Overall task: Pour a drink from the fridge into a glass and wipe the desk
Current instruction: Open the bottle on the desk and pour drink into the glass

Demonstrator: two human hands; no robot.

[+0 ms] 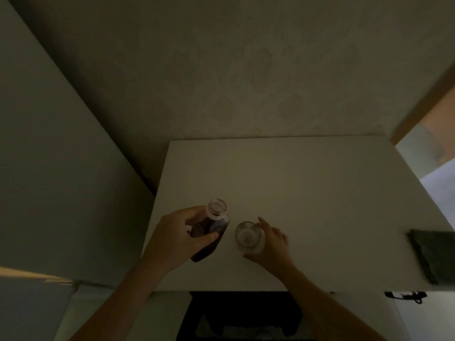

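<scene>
The scene is dim. My left hand is wrapped around an uncapped bottle of dark drink, which stands about upright over the white desk with its open mouth up. Just right of it a small clear glass stands on the desk, and it looks to hold little or nothing. My right hand cups the glass from the right, fingers around its side. A dark folded cloth lies at the desk's right edge.
A pale wall rises behind the desk and a tall pale panel stands to its left. Below the desk's front edge is a dark opening. A small black strap hangs under the right front edge.
</scene>
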